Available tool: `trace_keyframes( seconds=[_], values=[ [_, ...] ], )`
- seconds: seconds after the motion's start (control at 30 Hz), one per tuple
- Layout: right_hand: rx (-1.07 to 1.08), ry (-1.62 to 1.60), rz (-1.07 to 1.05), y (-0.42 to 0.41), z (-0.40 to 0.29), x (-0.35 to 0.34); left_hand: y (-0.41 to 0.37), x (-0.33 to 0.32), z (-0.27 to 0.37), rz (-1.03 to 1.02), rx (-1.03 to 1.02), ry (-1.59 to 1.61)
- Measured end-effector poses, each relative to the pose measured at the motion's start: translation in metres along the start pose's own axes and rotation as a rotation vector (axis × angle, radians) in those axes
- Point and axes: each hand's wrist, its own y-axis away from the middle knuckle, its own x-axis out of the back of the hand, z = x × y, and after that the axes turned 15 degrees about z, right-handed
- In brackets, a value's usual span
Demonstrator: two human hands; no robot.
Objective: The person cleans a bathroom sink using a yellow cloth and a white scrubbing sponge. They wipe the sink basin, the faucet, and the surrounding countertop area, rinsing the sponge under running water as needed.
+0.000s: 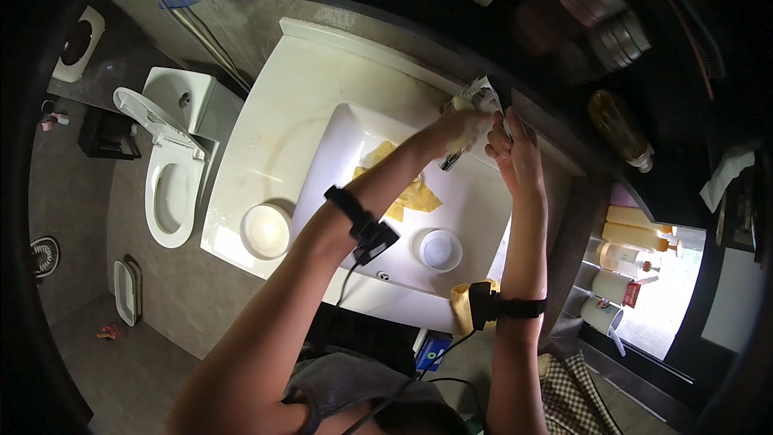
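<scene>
My left hand [460,127] is over the faucet [480,93] at the back of the white sink [477,205], with something pale, foam or a sponge, at its fingers. Whether it grips the faucet or the pale thing is unclear. My right hand [513,145] is raised beside the faucet's right side, fingers partly curled; its contact with the metal cannot be told. A yellow cloth [420,196] lies crumpled in the basin, partly behind my left forearm. Nearer me in the basin sits a small white bowl [441,251]. Another yellow cloth [462,305] hangs over the front rim.
A round white bowl [266,231] stands on the counter [259,133] at left. Beyond it is a toilet [175,193] with its lid raised. A dark shelf [543,78] with bottles overhangs the back right. Pump bottles [622,258] and cups line the right windowsill.
</scene>
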Motion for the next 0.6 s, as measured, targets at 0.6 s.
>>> trace_keyframes(
  seconds=[0.6],
  values=[
    [0.054, 0.077, 0.005, 0.012, 0.000, -0.018, -0.059, 0.028, 0.009, 0.593, -0.845, -0.426]
  ],
)
